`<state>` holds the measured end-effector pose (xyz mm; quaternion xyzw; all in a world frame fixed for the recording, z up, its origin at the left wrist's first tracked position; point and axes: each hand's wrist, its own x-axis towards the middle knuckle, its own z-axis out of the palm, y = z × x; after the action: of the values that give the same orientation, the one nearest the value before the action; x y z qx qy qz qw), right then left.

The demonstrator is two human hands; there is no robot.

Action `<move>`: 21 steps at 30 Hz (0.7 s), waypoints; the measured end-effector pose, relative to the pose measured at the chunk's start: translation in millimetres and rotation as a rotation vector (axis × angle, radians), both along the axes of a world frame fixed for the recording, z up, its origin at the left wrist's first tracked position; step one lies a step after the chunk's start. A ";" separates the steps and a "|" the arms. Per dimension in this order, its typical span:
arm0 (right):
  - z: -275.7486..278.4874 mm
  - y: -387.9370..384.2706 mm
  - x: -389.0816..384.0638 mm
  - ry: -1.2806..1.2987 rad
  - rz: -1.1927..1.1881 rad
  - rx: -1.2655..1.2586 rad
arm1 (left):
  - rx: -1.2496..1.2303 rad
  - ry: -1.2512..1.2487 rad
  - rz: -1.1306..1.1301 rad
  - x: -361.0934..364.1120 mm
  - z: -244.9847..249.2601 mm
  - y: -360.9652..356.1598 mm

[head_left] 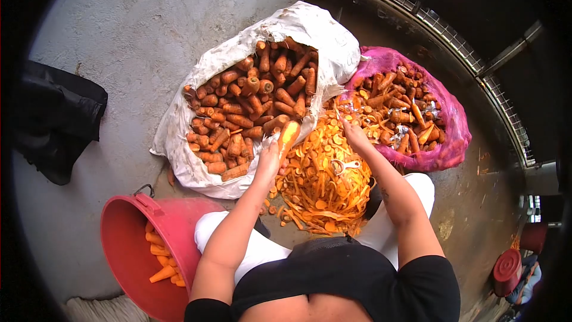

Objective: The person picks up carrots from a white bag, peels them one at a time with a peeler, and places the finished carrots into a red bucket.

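Note:
A large carrot [289,135], bright orange and peeled at least in part, is gripped in my left hand [270,158], in front of an open white sack [179,134] full of unpeeled carrots. My right hand [355,135] has its fingers closed around a thin tool [337,109] that looks like a knife. Between and below both hands lies a heap of orange peelings and cut slices [325,173]. A peeler [347,166] with a pale handle rests on the heap.
At the right, a pink mesh sack [456,125] holds carrots and carrot ends. A red bucket [125,226] with peeled carrots [162,259] lies tilted at lower left. Black plastic [62,113] hangs at far left. A red container [507,265] stands far right beside a partly visible person.

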<state>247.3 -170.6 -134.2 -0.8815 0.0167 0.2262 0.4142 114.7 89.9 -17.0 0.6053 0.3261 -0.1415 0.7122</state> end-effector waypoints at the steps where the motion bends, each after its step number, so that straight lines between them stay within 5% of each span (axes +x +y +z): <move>1: 34.7 5.3 -6.3 0.400 -0.089 0.276 | 0.026 0.015 -0.008 1.6 -0.1 0.9; 2: 70.7 13.7 -15.3 0.803 -0.181 0.553 | 0.055 0.032 -0.016 2.2 -0.2 2.3; 4: 89.7 22.7 -30.6 0.918 -0.135 0.697 | 0.059 0.015 -0.016 1.6 -7.4 5.4; 6: 88.8 34.5 -40.7 0.335 -0.002 0.130 | 0.019 0.010 0.000 1.4 -2.9 4.7; 7: 76.0 41.3 -48.5 -0.382 0.110 -0.176 | -0.010 0.013 -0.007 0.9 -1.4 4.5; 10: 87.7 50.0 -57.7 -0.311 0.206 -0.021 | -0.223 0.044 0.036 0.0 -5.9 5.2; 21: 112.7 75.9 -97.6 -0.487 0.516 -0.153 | -0.374 0.061 0.095 5.5 -14.0 -4.5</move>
<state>149.7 -94.7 -21.5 -0.9132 -0.2884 0.1050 0.2680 120.2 85.3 -30.9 0.4419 0.3437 -0.1843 0.8078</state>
